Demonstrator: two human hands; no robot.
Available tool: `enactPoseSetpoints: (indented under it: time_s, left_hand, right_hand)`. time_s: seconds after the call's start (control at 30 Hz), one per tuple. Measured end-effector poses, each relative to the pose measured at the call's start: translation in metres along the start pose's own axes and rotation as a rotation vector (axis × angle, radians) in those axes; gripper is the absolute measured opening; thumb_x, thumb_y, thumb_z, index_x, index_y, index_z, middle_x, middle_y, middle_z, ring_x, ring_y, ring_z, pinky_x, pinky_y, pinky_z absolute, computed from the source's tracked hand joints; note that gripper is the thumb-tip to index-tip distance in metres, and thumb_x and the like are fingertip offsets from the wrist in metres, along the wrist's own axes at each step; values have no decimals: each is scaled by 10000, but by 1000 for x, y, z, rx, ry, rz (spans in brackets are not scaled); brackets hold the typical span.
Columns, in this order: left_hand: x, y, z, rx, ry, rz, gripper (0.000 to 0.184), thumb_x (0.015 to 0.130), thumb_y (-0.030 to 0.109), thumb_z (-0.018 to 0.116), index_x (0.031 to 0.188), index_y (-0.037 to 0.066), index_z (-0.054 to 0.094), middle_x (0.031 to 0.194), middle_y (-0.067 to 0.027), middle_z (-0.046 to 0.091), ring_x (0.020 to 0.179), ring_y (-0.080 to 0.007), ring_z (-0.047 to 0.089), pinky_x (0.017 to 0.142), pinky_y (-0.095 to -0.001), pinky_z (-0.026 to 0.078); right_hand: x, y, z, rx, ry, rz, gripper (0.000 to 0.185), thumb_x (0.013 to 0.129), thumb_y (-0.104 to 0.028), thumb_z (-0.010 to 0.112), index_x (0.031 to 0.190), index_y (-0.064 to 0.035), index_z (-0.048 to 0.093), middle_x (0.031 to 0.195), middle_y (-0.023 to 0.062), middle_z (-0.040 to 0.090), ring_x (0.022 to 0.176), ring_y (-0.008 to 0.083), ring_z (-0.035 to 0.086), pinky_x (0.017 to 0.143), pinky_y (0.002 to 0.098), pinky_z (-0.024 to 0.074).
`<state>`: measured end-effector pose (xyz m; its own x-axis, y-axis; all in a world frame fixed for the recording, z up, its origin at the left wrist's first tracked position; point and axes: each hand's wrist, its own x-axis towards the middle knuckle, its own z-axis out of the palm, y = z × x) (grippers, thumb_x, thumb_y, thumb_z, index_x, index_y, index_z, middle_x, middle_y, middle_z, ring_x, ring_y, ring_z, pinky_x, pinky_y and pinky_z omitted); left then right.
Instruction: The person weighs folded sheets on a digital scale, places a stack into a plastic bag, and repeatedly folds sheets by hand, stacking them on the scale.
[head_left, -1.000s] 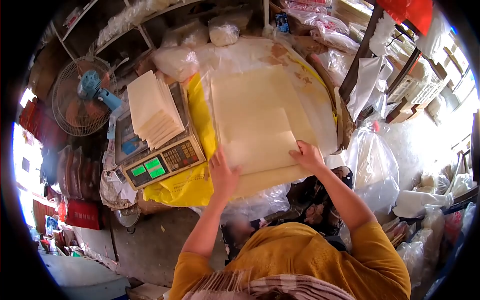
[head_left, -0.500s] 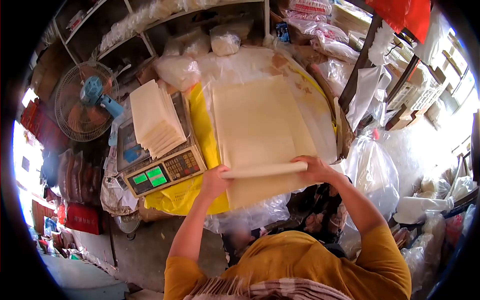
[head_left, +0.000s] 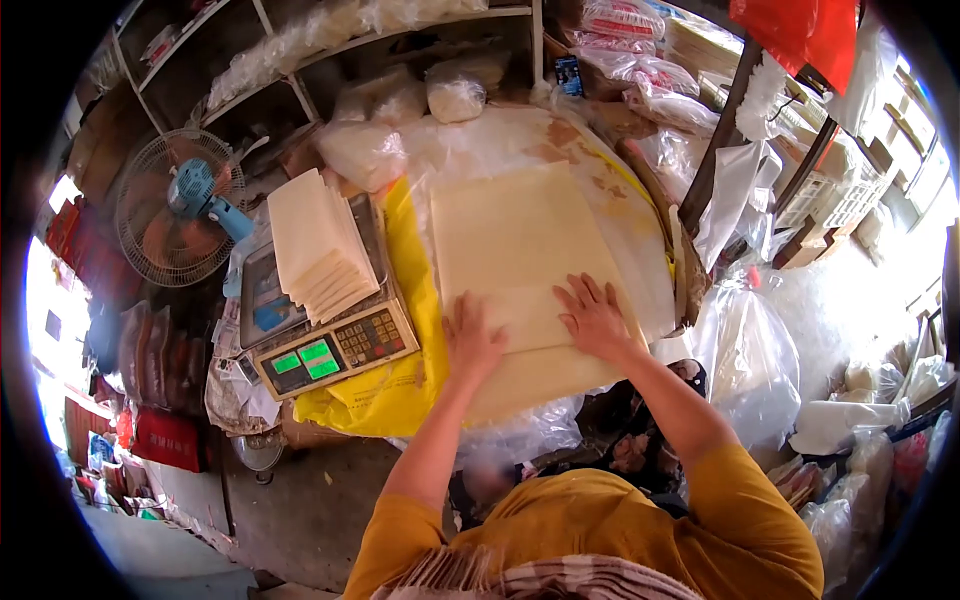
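Thin cream-coloured sheets point(head_left: 515, 225) lie spread on the table in front of me, with a crosswise fold or edge under my hands. My left hand point(head_left: 474, 335) rests flat on the sheet's left side, fingers apart. On the right side, my right hand point(head_left: 597, 318) presses down with its fingers spread. Neither hand grips anything. To the left, a stack of folded cream sheets point(head_left: 322, 250) sits on a digital scale point(head_left: 335, 350) with lit green displays. Whether the sheets are paper or something else, I cannot tell.
A yellow plastic sheet point(head_left: 412, 290) runs under the scale's right side. An electric fan point(head_left: 185, 205) stands at the left. Clear bags point(head_left: 362, 152) sit at the table's back, below shelves. A large clear plastic bag point(head_left: 748, 350) hangs at the right.
Both hands held a rolled or folded-over edge of the sheet by its ends. They have let go and now lie flat, farther forward, and the fold is pressed flat.
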<state>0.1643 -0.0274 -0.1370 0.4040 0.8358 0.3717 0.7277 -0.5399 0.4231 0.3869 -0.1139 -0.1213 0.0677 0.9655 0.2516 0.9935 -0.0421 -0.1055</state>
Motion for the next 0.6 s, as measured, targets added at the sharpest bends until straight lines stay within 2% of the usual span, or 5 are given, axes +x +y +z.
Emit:
enactPoseSetpoints:
  time_s: [0.07, 0.17, 0.27, 0.43, 0.6]
  left_hand:
    - [-9, 12, -5, -239, 258, -99, 644, 794, 245, 666, 1350, 36, 416, 1466, -209, 296, 1374, -322, 270, 1107, -499, 209]
    - [-48, -2, 30, -1158, 48, -547, 708, 744, 135, 686, 1353, -35, 369, 1459, -232, 299, 1368, -296, 287, 1102, -422, 251]
    - [-52, 23, -16, -1130, -154, -508, 785, 707, -47, 581, 1431, -6, 282, 1481, -150, 317, 1363, -205, 305, 1107, -354, 262]
    - [24, -17, -125, -842, 257, -69, 836, 689, -23, 567, 1460, 25, 246, 1500, -150, 289, 1328, -187, 374, 1082, -326, 335]
    - [118, -88, -254, -992, 512, -232, 768, 708, -45, 574, 1431, 20, 322, 1204, -103, 569, 987, -184, 594, 834, -285, 493]
  right_hand:
    - [-9, -22, -16, 24, -64, 133, 524, 896, -340, 537, 1347, -94, 433, 1416, 156, 373, 1303, 338, 331, 1045, 550, 259]
    - [-30, -64, -37, 162, -135, 198, 472, 893, -298, 549, 1292, -56, 480, 1365, 141, 446, 1274, 339, 375, 1044, 521, 267]
    - [-52, -79, -26, 387, -50, -12, 432, 884, -267, 567, 1237, -25, 514, 1307, 144, 501, 1243, 338, 415, 1036, 502, 281]
    - [-48, -52, -5, 402, 74, -143, 409, 838, -196, 600, 1210, -42, 522, 1293, 127, 497, 1244, 328, 415, 1033, 523, 288]
    - [-52, -59, -4, 314, 75, -144, 422, 825, -161, 594, 1223, -47, 511, 1329, 118, 456, 1263, 320, 394, 1041, 536, 278]
